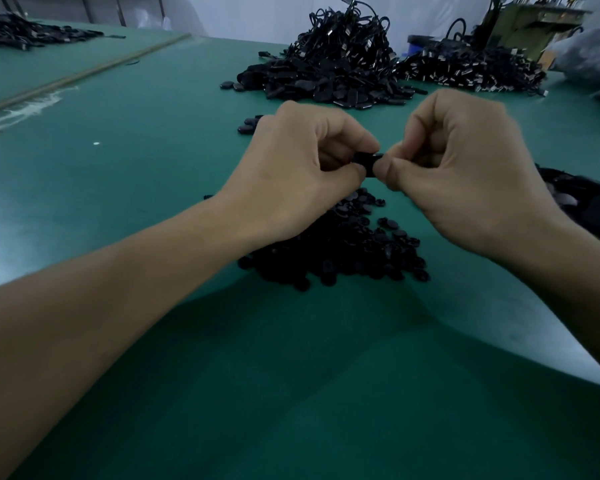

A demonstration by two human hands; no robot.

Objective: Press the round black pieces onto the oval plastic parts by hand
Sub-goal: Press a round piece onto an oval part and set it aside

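Note:
Above the green table, my left hand point(302, 174) and my right hand point(465, 174) meet and pinch one small black part point(368, 162) between thumbs and fingertips. Most of that part is hidden by my fingers, so I cannot tell whether it is one piece or two pressed together. Directly beneath the hands lies a heap of round black pieces point(343, 251). A large pile of oval black plastic parts point(326, 84) sits farther back on the table.
Tangled black cables point(350, 32) top the far pile, and another cable heap point(471, 71) lies to its right. A dark container with parts point(582, 202) sits at the right edge. More black parts point(25, 32) lie far left. A few loose ovals point(248, 124) rest behind my left hand.

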